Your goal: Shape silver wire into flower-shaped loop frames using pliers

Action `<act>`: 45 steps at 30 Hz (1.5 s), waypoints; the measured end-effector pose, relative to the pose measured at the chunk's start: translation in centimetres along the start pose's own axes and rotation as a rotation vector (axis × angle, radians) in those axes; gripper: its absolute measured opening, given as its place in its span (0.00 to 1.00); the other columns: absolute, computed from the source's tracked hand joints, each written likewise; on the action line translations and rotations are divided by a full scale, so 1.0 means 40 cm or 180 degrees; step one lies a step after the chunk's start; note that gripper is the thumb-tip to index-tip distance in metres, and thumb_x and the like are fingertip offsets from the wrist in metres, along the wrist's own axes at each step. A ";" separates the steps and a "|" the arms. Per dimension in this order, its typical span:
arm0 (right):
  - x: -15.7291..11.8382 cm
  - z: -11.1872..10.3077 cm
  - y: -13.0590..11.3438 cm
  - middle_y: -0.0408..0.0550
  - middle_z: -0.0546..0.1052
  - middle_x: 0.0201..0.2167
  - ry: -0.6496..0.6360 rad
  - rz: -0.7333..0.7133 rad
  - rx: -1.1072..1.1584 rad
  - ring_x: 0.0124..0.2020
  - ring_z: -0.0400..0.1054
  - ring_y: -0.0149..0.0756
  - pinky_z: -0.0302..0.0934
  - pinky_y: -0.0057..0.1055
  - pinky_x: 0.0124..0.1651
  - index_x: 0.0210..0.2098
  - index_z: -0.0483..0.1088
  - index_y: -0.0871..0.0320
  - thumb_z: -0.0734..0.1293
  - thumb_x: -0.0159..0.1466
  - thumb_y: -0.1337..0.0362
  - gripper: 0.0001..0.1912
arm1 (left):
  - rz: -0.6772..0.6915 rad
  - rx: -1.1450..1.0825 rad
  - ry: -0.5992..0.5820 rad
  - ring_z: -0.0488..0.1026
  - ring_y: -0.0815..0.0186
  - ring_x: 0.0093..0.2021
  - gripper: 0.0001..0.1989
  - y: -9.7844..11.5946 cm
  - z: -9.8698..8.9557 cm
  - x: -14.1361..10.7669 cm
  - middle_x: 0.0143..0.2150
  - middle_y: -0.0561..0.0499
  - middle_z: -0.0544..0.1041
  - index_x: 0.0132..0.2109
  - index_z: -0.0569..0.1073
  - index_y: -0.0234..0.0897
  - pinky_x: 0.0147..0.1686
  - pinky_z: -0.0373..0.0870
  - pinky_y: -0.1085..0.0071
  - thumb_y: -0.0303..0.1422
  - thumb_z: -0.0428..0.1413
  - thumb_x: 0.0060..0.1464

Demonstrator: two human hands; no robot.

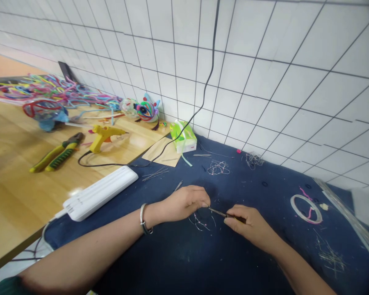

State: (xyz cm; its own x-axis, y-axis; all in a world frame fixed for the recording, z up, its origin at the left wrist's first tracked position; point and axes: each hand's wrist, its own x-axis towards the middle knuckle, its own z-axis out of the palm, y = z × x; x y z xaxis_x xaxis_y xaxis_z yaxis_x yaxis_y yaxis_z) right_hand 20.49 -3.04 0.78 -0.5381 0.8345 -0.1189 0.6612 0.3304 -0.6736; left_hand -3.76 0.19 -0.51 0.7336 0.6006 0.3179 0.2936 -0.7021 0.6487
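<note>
Over the dark blue work surface, my left hand is closed in a pinch on thin wire. The wire hangs below the fingers in fine loops with small pinkish beads. My right hand is wrapped round a slim metal tool with a dark handle; its exact kind is too small to tell. The tool's tip meets the wire at my left fingertips, where the contact is partly hidden. Behind the hands lies a tangled coil of wire.
At left, a white power strip, a yellow glue gun and green-handled pliers lie near colourful pipe cleaners. A tissue pack stands by the tiled wall. A white ring and loose wire pieces lie right.
</note>
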 end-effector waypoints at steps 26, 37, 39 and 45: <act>0.018 0.004 0.088 0.46 0.71 0.33 0.0785 -0.0236 -0.1029 0.37 0.63 0.35 0.58 0.33 0.41 0.37 0.69 0.56 0.60 0.62 0.57 0.11 | -0.1507 -0.1240 0.0172 0.64 0.74 0.27 0.05 -0.032 0.019 -0.005 0.28 0.54 0.68 0.33 0.68 0.34 0.26 0.62 0.78 0.29 0.48 0.55; 0.017 0.028 0.070 0.50 0.71 0.42 0.1244 -0.0085 -0.0959 0.42 0.64 0.40 0.57 0.39 0.47 0.44 0.69 0.56 0.60 0.61 0.55 0.16 | -0.1988 -0.2788 0.1055 0.67 0.73 0.27 0.10 -0.040 0.055 0.003 0.30 0.52 0.68 0.35 0.67 0.33 0.24 0.68 0.77 0.37 0.54 0.51; 0.012 0.047 0.032 0.47 0.73 0.37 0.0895 0.0245 0.0007 0.33 0.66 0.34 0.61 0.32 0.39 0.45 0.67 0.55 0.59 0.61 0.55 0.16 | -0.1988 -0.2903 0.1074 0.67 0.73 0.27 0.11 -0.032 0.062 0.003 0.30 0.52 0.69 0.35 0.67 0.33 0.25 0.68 0.76 0.38 0.55 0.50; 0.023 0.086 -0.024 0.43 0.73 0.28 0.0744 0.0615 0.1414 0.24 0.63 0.27 0.58 0.24 0.27 0.40 0.68 0.57 0.58 0.62 0.57 0.13 | -0.1936 -0.2865 0.0700 0.68 0.73 0.27 0.11 -0.020 0.078 -0.002 0.28 0.53 0.69 0.34 0.68 0.33 0.25 0.68 0.76 0.38 0.55 0.50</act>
State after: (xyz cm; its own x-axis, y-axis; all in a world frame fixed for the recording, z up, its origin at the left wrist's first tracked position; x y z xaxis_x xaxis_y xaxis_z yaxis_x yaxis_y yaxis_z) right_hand 17.59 -4.10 -1.19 -0.2643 0.9543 -0.1396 0.4243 -0.0150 -0.9054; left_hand -2.13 -0.50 -3.21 0.4671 0.8684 -0.1664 -0.0501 0.2139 0.9756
